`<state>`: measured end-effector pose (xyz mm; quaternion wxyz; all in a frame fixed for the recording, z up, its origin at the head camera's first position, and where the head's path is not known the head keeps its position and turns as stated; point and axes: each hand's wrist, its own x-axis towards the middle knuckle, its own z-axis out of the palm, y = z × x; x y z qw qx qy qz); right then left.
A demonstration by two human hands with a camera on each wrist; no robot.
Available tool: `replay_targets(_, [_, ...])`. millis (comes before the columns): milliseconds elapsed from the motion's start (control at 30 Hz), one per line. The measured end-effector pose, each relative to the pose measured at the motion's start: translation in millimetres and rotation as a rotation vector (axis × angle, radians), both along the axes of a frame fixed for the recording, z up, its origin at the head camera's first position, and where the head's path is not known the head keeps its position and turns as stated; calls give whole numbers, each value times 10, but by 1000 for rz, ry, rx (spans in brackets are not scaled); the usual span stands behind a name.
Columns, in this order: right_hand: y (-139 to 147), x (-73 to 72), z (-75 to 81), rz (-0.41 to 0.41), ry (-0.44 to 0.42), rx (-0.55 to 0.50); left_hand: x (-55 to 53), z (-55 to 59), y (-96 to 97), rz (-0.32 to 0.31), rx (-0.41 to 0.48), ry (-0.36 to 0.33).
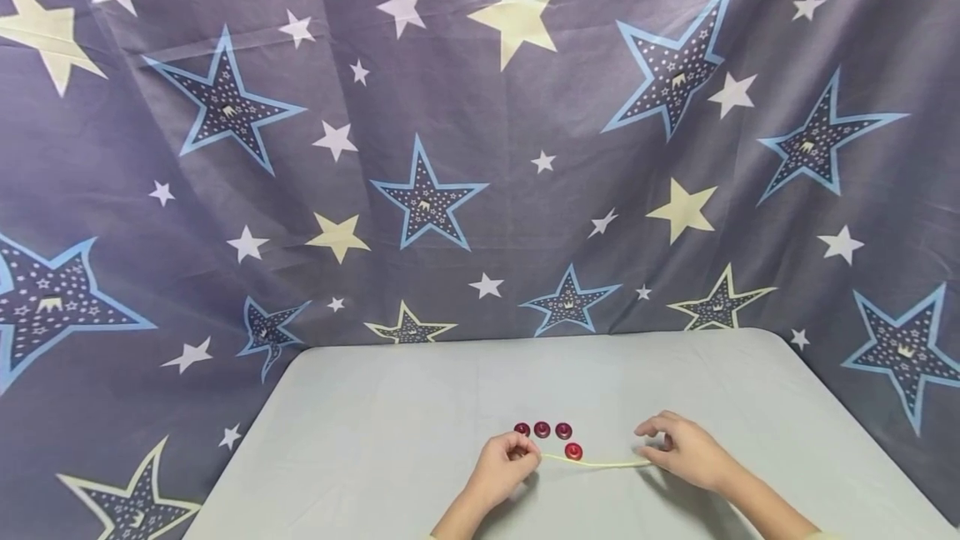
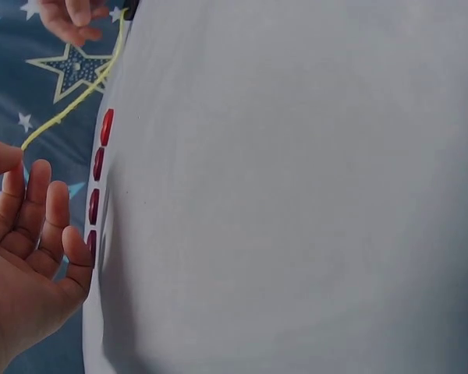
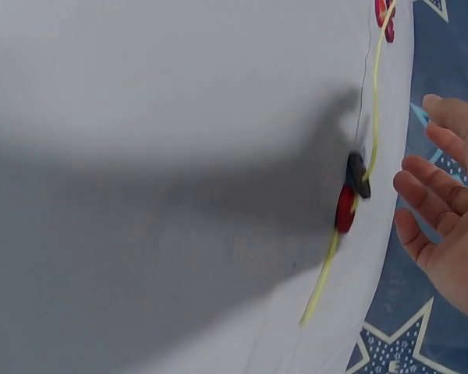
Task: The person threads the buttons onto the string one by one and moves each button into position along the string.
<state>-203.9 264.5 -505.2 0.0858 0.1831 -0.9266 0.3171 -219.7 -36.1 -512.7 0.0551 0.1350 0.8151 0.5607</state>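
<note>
A yellow cord [image 1: 600, 465] runs between my hands over the grey-white table. The left hand [image 1: 504, 467] pinches one end between thumb and index finger, the other fingers loosely bent, as the left wrist view shows. My right hand [image 1: 692, 450] hovers by the cord's other part, its thumb and fingers apart and holding nothing. In the right wrist view, a black bead [image 3: 358, 174] and a red bead [image 3: 345, 208] are threaded on the cord, whose tail lies past them. The right hand hides both beads in the head view.
Three dark red disc-shaped beads [image 1: 542, 430] lie in a row beyond the left hand. A brighter red bead [image 1: 573, 451] sits just behind the cord. A star-patterned curtain [image 1: 465, 107] hangs behind and beside the table [image 1: 360, 407].
</note>
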Motion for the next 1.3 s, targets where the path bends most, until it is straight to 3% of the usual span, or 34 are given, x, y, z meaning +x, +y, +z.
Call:
replay_targets(133, [-109,-31,2,24,15,-13,65,142,2,-7,16,-3])
replay_targets(200, [-153,-36,7,38,29,-25,46,110,9,-6,12,-6])
replay_targets(367, [-245,-38,31,80,35,-71,-82,-105,20,-5,9,-11])
replay_targets(467, [-292,-46,45,98,25,-84,-125,-160,12,-18,32,-14])
replay_targets(800, [-463,-56,43,146,66,-113,-123,-128,19,-37,41,3])
replay_targets(1300, [-640,-59,76,208,37,-145,-125,-120,49,-38,54,17])
